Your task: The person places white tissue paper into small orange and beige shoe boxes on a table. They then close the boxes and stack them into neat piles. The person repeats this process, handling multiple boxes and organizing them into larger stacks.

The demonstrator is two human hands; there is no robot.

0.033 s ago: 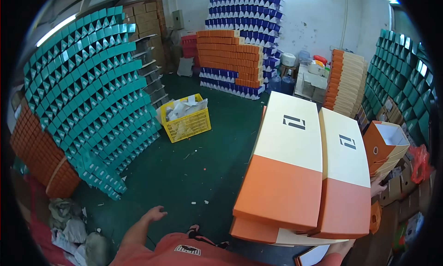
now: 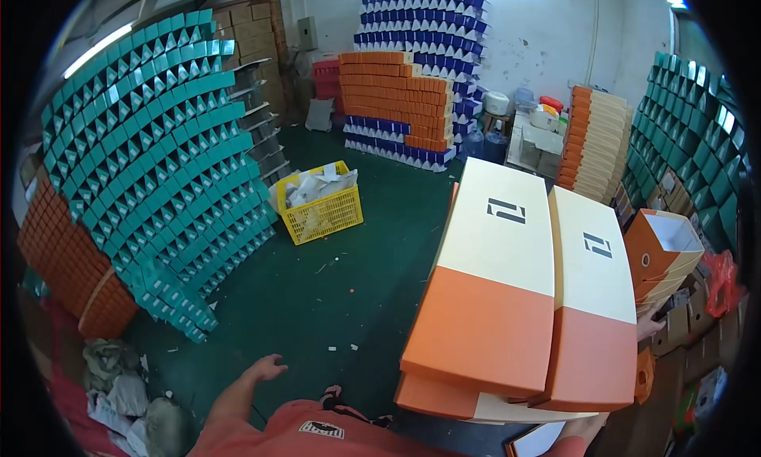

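Orange-and-cream boxes point(image 2: 511, 302) lay stacked near right, probably light, stiff card, slippery on flat faces, easily dented at corners; their lower long edges seemed the best hold. Green floor point(image 2: 301, 290) offered room leftward, towards the yellow basket point(image 2: 329, 219). An open orange box point(image 2: 656, 253) crowded their right side. The left hand point(image 2: 268, 368) hung empty, loosely spread; the right hand's point(image 2: 652, 324) grip, partly hidden, was impossible to tell.

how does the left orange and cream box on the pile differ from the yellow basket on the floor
The left box is orange and cream with a dark mark; the basket is yellow. The box has solid sides; the basket has slotted walls. The box's top is closed; the basket is open, holding white scraps. Both have four-sided shapes.
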